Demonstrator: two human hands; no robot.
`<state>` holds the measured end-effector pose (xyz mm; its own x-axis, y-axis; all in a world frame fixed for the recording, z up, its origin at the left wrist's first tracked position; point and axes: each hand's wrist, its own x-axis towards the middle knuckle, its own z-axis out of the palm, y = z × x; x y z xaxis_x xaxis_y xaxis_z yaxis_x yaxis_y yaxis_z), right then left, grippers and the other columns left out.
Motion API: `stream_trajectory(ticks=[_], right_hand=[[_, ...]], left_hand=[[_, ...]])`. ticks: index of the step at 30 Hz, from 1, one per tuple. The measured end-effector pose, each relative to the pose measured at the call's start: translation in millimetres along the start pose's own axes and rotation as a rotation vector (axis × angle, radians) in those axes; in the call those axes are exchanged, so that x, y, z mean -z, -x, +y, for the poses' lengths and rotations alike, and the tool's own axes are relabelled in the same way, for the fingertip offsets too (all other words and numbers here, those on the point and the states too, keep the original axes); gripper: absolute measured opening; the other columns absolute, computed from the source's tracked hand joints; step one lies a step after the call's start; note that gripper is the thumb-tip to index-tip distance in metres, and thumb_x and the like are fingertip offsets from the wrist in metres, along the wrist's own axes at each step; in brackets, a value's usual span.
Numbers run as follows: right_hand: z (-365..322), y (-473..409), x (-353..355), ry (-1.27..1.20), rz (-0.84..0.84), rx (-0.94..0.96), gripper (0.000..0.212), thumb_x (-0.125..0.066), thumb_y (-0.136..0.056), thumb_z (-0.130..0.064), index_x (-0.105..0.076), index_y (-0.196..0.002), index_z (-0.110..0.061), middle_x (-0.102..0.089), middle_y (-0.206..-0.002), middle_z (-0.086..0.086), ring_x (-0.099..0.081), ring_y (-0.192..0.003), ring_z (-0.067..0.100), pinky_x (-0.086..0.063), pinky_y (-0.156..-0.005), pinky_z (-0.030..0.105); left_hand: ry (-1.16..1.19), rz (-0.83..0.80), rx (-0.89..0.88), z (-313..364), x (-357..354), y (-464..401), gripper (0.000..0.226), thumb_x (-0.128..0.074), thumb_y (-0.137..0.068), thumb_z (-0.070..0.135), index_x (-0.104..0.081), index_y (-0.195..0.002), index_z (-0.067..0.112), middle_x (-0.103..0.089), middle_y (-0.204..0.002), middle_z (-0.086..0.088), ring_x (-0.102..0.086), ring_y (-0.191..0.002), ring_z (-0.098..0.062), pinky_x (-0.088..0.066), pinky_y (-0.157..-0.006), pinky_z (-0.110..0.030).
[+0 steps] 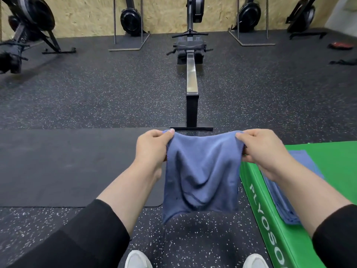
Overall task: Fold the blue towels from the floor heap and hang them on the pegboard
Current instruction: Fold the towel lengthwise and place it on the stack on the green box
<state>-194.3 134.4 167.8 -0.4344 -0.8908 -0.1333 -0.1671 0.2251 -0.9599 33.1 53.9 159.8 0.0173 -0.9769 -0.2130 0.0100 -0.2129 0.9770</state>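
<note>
blue towel (201, 171), soft and matte like microfibre, hangs in the air in front of the person, held up by its two top corners. left hand (152, 147) pinches the left corner between thumb and curled fingers; right hand (264, 151) pinches the right corner the same way. both hands are level and apart, so the top edge is stretched between them with a slight sag. below, the cloth drapes in loose curved folds, and its lower edge appears doubled, as if already folded once.

judging from this, the folding step is in hand: the towel is being held up to be squared. the next move likely calls for bringing the two corners together to halve it, keeping the edges matched.

just to the right, a second blue towel (289, 190) lies flat and folded on a green padded box (332, 161) with smooth vinyl skin and white lettering on its side. underfoot is black rubber floor (96, 93) flecked with white, and a smooth dark mat (67, 167) lies to the left. far ahead, a rowing machine (191, 74) with a metal rail stands before a chipboard wall (164, 12). no pegboard or floor heap is in view.
</note>
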Motion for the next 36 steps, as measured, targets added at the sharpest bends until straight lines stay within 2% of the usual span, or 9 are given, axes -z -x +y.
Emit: stream_trajectory(ticks=[4, 8, 12, 17, 20, 25, 27, 32, 36], right_hand=[[-6.5, -1.8, -25.3, -0.049, -0.067, -0.001, 0.030, -0.053, -0.099, -0.011, -0.068, -0.076, -0.001, -0.070, -0.072, 0.012, -0.064, -0.064, 0.020, -0.061, -0.060, 0.038], [-5.3, -3.1, -45.5, 0.071, -0.106, 0.085, 0.038, -0.054, -0.080, -0.033, -0.049, -0.070, 0.004, -0.045, -0.064, 0.007, -0.044, -0.066, 0.017, -0.052, -0.073, 0.071], [-8.0, -6.4, -51.8, 0.077, -0.118, 0.118, 0.043, -0.050, -0.082, -0.035, -0.060, -0.081, 0.007, -0.056, -0.066, 0.016, -0.047, -0.066, 0.014, -0.056, -0.072, 0.059], [-7.3, -11.9, -54.2, -0.056, -0.171, 0.077, 0.033, -0.052, -0.098, -0.020, -0.068, -0.090, 0.007, -0.067, -0.090, 0.032, -0.057, -0.074, 0.015, -0.062, -0.080, 0.051], [-7.6, -10.2, -54.6, -0.134, -0.187, 0.037, 0.034, -0.046, -0.103, -0.011, -0.075, -0.090, -0.001, -0.071, -0.083, 0.019, -0.062, -0.075, 0.012, -0.061, -0.074, 0.031], [-8.2, -5.8, -49.5, -0.319, -0.214, -0.031, 0.038, -0.047, -0.106, -0.023, -0.073, -0.093, 0.001, -0.075, -0.081, 0.009, -0.068, -0.071, 0.012, -0.056, -0.063, 0.022], [-3.1, -10.6, -44.6, -0.243, -0.175, 0.017, 0.031, -0.056, -0.102, -0.019, -0.072, -0.087, 0.002, -0.073, -0.079, 0.010, -0.065, -0.070, 0.017, -0.054, -0.066, 0.029], [3.6, -20.1, -23.9, 0.181, -0.100, 0.152, 0.030, -0.055, -0.083, -0.036, -0.066, -0.090, -0.009, -0.052, -0.066, 0.005, -0.041, -0.066, 0.016, -0.039, -0.065, 0.039], [-4.7, -12.2, -12.6, 0.411, -0.236, 0.291, 0.015, -0.061, -0.097, -0.022, -0.073, -0.094, -0.031, -0.069, -0.078, 0.004, -0.052, -0.068, 0.017, -0.047, -0.070, 0.041]], left_hand=[[-0.132, -0.081, -0.136, 3.4, -28.8, 8.7, 0.019, -0.071, -0.082, 0.034, -0.073, -0.075, 0.017, -0.071, -0.073, -0.011, -0.056, -0.065, -0.017, -0.059, -0.071, -0.045], [-0.283, -0.102, -0.279, 3.2, -46.7, 17.9, 0.015, -0.068, -0.088, 0.021, -0.073, -0.074, 0.016, -0.070, -0.068, 0.001, -0.052, -0.063, -0.009, -0.051, -0.064, -0.030], [-0.348, -0.102, -0.336, 3.8, -54.6, 20.7, 0.019, -0.069, -0.088, 0.016, -0.072, -0.069, 0.020, -0.068, -0.062, 0.012, -0.053, -0.058, -0.003, -0.043, -0.057, -0.019], [-0.363, -0.109, -0.333, 3.8, -58.2, 19.0, 0.015, -0.074, -0.087, 0.021, -0.074, -0.072, 0.024, -0.072, -0.071, 0.007, -0.066, -0.072, -0.015, -0.054, -0.070, -0.032], [-0.401, -0.095, -0.378, 2.5, -59.3, 19.0, 0.016, -0.076, -0.087, 0.024, -0.073, -0.071, 0.025, -0.070, -0.076, 0.005, -0.065, -0.076, -0.014, -0.053, -0.075, -0.035], [-0.572, -0.249, -0.531, 2.3, -59.2, 24.1, 0.014, -0.065, -0.094, 0.019, -0.077, -0.087, 0.020, -0.064, -0.088, 0.007, -0.059, -0.088, -0.008, -0.047, -0.083, -0.033], [-0.580, -0.349, -0.490, 1.3, -59.2, 28.9, 0.021, -0.058, -0.093, 0.014, -0.074, -0.090, 0.028, -0.067, -0.093, 0.011, -0.060, -0.093, -0.005, -0.049, -0.087, -0.031], [-0.536, -0.291, -0.358, 5.5, -41.1, 15.0, 0.016, -0.056, -0.088, 0.019, -0.055, -0.091, 0.034, -0.068, -0.086, 0.010, -0.064, -0.083, -0.013, -0.054, -0.085, -0.040], [-0.883, -0.403, -0.555, 3.4, -17.1, -0.9, 0.031, -0.064, -0.094, 0.029, -0.054, -0.123, 0.037, -0.052, -0.124, 0.016, -0.051, -0.113, -0.003, -0.043, -0.103, -0.031]])
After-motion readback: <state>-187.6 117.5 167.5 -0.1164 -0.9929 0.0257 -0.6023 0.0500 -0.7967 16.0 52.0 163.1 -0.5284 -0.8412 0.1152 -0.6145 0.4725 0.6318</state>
